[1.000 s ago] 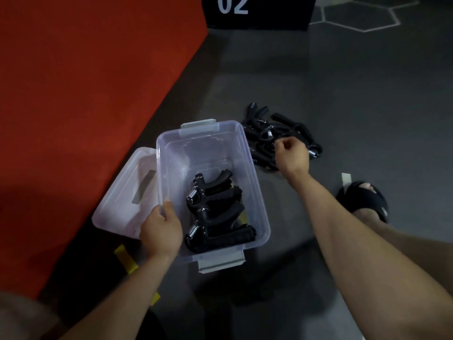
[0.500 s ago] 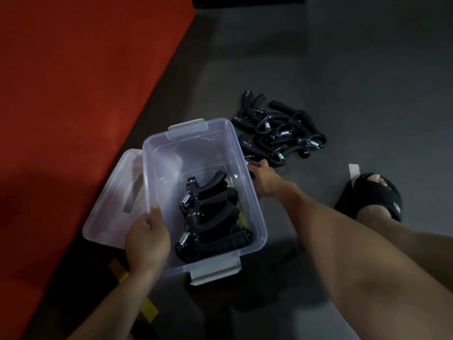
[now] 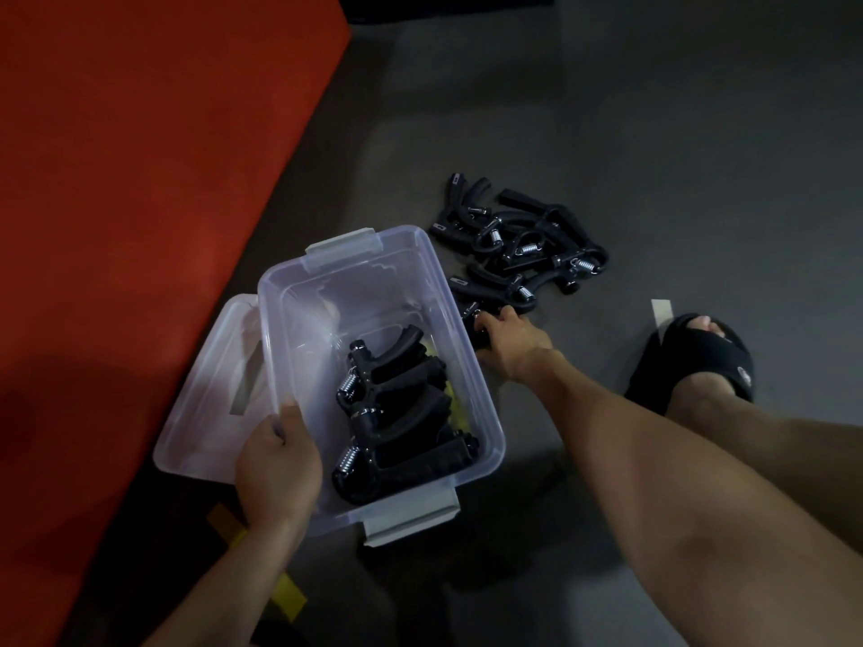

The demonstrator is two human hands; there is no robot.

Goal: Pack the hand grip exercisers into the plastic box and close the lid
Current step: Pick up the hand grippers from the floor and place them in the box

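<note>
Nearest: left hand point(image 3: 279, 464) grips the near-left rim of the clear plastic box point(image 3: 289, 347), thumb hooked over the edge. Box sits on the dark floor point(image 3: 654, 133), lid off. Inside, along the near-right side, several black hand grip exercisers point(image 3: 397, 413) lie stacked, springs pointing left. The clear lid point(image 3: 210, 389) lies flat just left of the box, partly under it, beside the red mat point(image 3: 140, 179). Right hand point(image 3: 509, 340) is just outside the box's right wall, fingers curled round a black exerciser point(image 3: 469, 315) at floor level. Further right, a foot in a black sandal point(image 3: 700, 361). Beyond the hand, a loose pile of exercisers point(image 3: 523, 245) on the floor.
</note>
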